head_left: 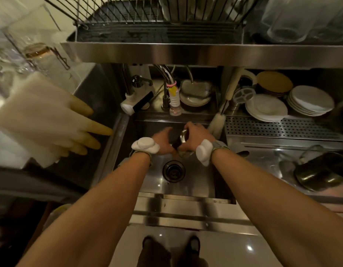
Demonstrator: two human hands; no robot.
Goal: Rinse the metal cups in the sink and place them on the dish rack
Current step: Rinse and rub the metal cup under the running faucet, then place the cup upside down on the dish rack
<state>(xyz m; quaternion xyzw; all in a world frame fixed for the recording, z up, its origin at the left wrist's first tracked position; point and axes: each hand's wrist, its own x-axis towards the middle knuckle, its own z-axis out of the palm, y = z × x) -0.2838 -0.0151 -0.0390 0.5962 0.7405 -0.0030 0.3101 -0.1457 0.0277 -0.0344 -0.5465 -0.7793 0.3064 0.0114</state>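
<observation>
The left hand point(163, 141) and right hand point(192, 137) both grip a cup point(183, 136), which could slip if wet and bang the sink point(197, 182).

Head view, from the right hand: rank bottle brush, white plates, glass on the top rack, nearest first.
1. Bottle brush, just right of the right hand gripping the metal cup, at the sink edge.
2. White plates, back right on the counter.
3. Glass, top right on the rack overhead.

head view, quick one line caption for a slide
Left hand and right hand hold a cup in the sink, above the drain, below the dish rack.
</observation>
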